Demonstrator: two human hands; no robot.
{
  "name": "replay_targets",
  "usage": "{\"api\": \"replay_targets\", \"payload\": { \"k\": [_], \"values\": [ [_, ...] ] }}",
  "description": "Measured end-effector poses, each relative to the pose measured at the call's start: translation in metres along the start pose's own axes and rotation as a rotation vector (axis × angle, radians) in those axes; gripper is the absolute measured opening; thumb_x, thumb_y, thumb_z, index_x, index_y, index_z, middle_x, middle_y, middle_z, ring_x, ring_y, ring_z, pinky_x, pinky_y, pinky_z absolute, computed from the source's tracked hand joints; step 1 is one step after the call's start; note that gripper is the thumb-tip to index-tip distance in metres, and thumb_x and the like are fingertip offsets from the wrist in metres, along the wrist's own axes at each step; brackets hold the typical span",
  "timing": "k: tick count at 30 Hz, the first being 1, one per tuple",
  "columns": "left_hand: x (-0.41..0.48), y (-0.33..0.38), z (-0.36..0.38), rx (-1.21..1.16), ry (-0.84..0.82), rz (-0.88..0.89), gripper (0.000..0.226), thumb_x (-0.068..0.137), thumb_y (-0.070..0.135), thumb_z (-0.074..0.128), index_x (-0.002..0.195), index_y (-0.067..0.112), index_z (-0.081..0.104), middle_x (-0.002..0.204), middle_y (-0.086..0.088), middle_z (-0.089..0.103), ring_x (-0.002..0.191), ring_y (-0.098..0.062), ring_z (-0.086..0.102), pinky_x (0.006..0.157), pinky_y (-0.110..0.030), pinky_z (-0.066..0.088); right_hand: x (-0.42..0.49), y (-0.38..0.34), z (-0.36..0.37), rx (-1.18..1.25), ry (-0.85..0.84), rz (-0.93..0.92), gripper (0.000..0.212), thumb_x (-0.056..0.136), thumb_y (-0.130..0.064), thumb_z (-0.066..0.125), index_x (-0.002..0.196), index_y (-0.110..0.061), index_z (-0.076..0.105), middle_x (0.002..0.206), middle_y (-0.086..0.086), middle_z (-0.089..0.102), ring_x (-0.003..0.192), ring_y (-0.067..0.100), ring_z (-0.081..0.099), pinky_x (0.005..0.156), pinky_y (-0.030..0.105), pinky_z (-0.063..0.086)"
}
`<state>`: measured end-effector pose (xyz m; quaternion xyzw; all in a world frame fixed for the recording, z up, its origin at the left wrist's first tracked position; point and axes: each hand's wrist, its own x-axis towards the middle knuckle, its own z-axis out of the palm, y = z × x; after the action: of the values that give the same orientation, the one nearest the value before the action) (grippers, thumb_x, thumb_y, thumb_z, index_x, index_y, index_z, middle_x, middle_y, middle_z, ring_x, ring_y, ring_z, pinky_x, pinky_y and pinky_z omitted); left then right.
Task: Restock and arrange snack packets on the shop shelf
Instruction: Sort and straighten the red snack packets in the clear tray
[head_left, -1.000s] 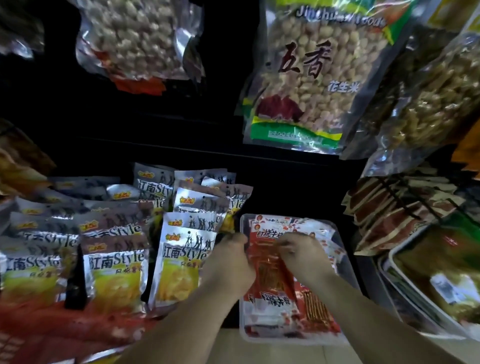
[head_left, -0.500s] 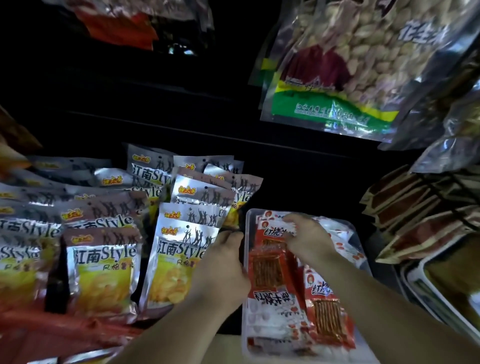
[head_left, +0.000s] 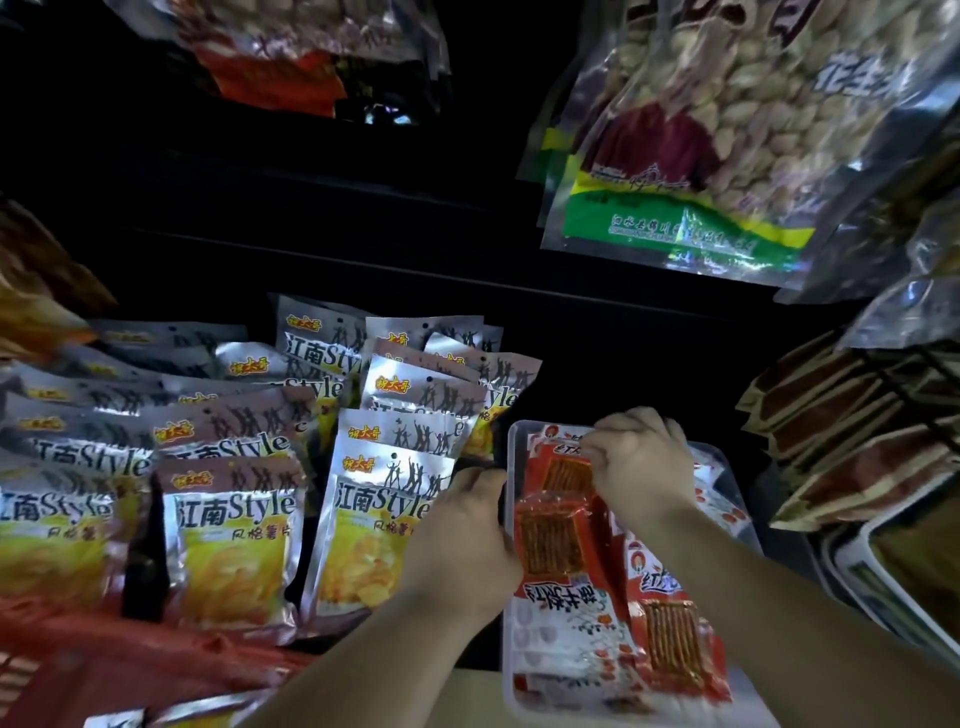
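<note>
Red wrapping shows between the curled fingers of the right hand (head_left: 641, 462), which pinches the top edge of a red snack packet (head_left: 563, 475) at the far end of a clear plastic tray (head_left: 511, 693). The left hand (head_left: 462, 540) sits against the tray's left rim with its fingers curled down beside it; whether they actually grip the rim cannot be told. More red packets (head_left: 670, 644) lie overlapped inside the tray, one of them turned the other way round. The tray stands on the dark shelf (head_left: 597, 374). Just left of it, silver chip packets (head_left: 234, 535) lean in overlapping rows, yellow chips printed on their fronts. To the right lies a stack of flat brown packets (head_left: 852, 452). Above, a clear bag of peanuts (head_left: 727, 135) with a green band hangs over the shelf.
</note>
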<state>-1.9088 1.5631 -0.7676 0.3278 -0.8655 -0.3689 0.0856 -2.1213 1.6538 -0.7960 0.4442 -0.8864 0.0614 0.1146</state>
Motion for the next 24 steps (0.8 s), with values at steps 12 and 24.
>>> {"api": "replay_targets", "payload": {
  "k": [12,24],
  "values": [
    [-0.023,0.079,-0.049,-0.627,-0.002,0.240,0.032,0.090,-0.003,0.068,0.078,0.025,0.058,0.075,0.013,0.062,0.073,-0.002,0.058,0.071,-0.021,0.047,-0.067,-0.026,-0.207,0.567,0.038,0.037,0.034,0.088,-0.017,0.081,0.084,-0.022,0.048,0.068,-0.001,0.051,0.061,0.013,0.051,0.055,0.022,0.041],
    [-0.088,0.138,-0.094,-0.642,-0.368,0.346,0.056,0.090,-0.003,0.074,0.128,0.038,0.068,0.124,0.015,0.070,0.112,-0.004,0.068,0.094,-0.034,0.060,-0.167,-0.046,-0.285,0.891,0.009,0.419,0.046,0.095,-0.004,0.069,0.113,-0.046,0.071,0.102,-0.013,0.077,0.094,0.020,0.072,0.087,0.044,0.061]
  ]
}}
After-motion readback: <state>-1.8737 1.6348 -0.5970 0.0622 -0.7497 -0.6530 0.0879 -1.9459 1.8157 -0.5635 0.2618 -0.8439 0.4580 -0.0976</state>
